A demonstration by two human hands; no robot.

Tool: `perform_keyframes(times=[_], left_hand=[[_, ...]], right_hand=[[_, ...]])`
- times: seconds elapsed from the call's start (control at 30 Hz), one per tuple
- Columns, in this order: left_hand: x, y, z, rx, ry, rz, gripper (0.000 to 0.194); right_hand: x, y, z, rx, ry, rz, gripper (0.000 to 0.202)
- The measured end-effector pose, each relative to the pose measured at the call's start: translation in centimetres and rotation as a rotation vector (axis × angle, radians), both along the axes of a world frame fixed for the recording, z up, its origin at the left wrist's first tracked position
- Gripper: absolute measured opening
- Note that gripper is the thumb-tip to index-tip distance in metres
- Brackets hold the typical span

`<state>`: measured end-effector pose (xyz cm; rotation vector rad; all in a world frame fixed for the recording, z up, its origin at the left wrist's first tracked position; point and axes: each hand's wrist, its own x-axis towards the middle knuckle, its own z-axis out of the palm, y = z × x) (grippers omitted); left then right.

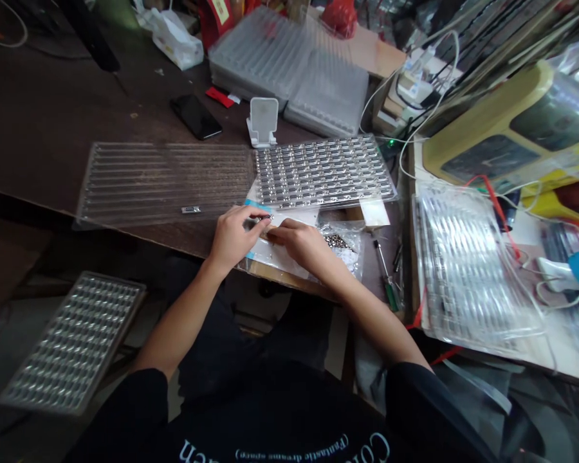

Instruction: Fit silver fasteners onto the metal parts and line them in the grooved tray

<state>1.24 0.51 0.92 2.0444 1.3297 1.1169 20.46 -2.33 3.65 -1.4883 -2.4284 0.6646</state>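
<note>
Before us: a ribbed tray (137, 180), a filled tray (388, 192), a plastic bag (359, 238).
The ribbed tray bears one silvery part (191, 209); the filled tray, rows of metal parts (321, 169). Our left hand (235, 235) pinches a small metal piece (264, 217) over the white sheet (270, 256); our right hand (303, 245) curls beside it, its grip hidden. In the bag lie loose metal bits (337, 242).

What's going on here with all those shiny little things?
Someone's left hand pinches a small metal part over the desk, with the right hand close beside it. Whether that one holds anything is hidden. Beyond them, a plastic tray carries rows of shiny parts. A bag of metal bits lies beside the right hand.
</note>
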Motion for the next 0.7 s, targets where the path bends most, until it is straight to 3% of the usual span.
perform_keyframes(times=[0.13, 0.3, 0.7], left_hand=[[1.0, -0.4, 0.0, 0.014, -0.028, -0.091, 0.008], [2.4, -0.7, -0.6, -0.031, 0.012, -0.147, 0.005], [2.6, -0.8, -0.3, -0.024, 0.075, -0.106, 0.002]], right_hand=[[3.7, 0.2, 1.4, 0.054, 0.268, -0.079, 0.030], [7.6, 0.1, 2.6, 0.167, 0.296, -0.306, 0.023], [7.8, -0.6, 3.3, 0.102, 0.309, -0.237, 0.023]])
